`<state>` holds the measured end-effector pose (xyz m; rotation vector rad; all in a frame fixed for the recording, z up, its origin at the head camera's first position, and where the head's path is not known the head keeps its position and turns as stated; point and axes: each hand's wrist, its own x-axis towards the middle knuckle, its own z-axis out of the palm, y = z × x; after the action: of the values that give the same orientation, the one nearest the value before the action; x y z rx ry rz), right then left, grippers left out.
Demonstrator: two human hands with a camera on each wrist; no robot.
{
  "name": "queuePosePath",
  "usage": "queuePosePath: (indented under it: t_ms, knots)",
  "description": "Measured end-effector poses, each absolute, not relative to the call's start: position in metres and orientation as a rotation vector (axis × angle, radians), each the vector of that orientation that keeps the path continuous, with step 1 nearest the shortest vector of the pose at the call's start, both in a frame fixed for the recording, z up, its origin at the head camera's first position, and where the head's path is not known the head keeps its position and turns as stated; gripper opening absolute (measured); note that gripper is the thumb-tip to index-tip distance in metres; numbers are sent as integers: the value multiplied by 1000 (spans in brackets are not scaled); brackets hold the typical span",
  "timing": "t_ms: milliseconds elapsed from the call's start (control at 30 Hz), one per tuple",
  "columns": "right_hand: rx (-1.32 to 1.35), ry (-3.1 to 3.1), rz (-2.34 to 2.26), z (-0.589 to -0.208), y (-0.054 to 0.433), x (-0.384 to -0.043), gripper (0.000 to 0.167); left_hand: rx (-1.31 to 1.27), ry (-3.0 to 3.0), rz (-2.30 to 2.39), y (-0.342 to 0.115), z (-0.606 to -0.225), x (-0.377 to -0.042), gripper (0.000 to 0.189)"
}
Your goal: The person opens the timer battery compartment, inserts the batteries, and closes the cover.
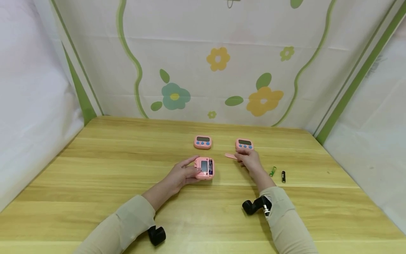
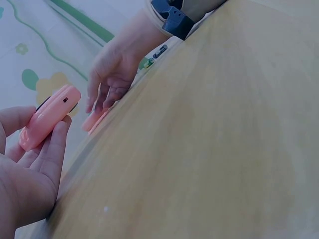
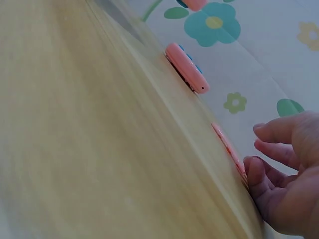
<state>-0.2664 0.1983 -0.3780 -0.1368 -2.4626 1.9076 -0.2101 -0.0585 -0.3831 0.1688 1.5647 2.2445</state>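
My left hand (image 1: 184, 173) holds a pink digital timer (image 1: 204, 168) by its left side, thumb on top. Its back faces up, with dark batteries (image 1: 210, 167) in the uncovered compartment. In the left wrist view the held timer (image 2: 50, 117) appears edge-on between thumb and fingers. Farther right, my right hand (image 1: 250, 162) pinches the right end of a thin pink battery cover (image 1: 230, 156) lying low at the tabletop. The right wrist view shows the thumb at the end of the cover (image 3: 230, 152), while the index finger stands apart.
Two more pink timers with blue buttons sit farther back, one in the middle (image 1: 203, 142) and one just beyond my right hand (image 1: 244, 144). A green battery (image 1: 272, 171) and a black battery (image 1: 283, 176) lie right of the right wrist. A patterned cloth (image 1: 190, 53) hangs behind the wooden table (image 1: 95, 176).
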Motion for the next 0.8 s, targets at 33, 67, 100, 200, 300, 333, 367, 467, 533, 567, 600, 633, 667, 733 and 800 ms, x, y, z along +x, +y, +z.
queuePosePath:
  t_ms: [33,67,100,200,300,333,367,467,533,567,600,633,667,733,800]
  knots:
    - [-139,-2463,1894,-379,199,-266,28,170,1563,2244,-58,-384,-211,60]
    - [-136,-2466,1880,-379,201,-266,28,171,1561,2244,-58,-384,-211,59]
    - [-152,-2475,1863,-380,201,-266,27,174,1561,2244,-58,-384,-212,59]
    - [-202,-2518,1801,-382,203,-269,26,170,1562,2245,-57,-385,-212,58]
    - [-211,-2557,1761,-385,205,-272,27,160,1561,2243,-57,-384,-212,59]
    - [-211,-2567,1750,-385,205,-272,27,154,1560,2243,-57,-384,-212,59]
    - [-205,-2577,1741,-385,205,-272,27,150,1558,2243,-57,-383,-212,59]
    - [-188,-2605,1706,-385,204,-272,26,145,1554,2243,-58,-383,-212,60]
    - [-186,-2619,1674,-385,203,-272,25,141,1549,2245,-59,-382,-212,60]
    - [-178,-2626,1659,-385,202,-272,25,139,1547,2245,-59,-382,-212,60]
    - [-173,-2635,1642,-385,202,-272,25,141,1545,2246,-60,-383,-212,60]
    - [-170,-2642,1628,-386,202,-273,25,140,1543,2247,-60,-383,-212,60]
    - [-175,-2645,1618,-386,201,-273,25,144,1544,2248,-60,-383,-212,61]
    - [-179,-2653,1595,-387,200,-274,24,136,1542,2250,-61,-383,-212,61]
    - [-176,-2663,1572,-388,200,-274,23,132,1549,2250,-61,-382,-212,60]
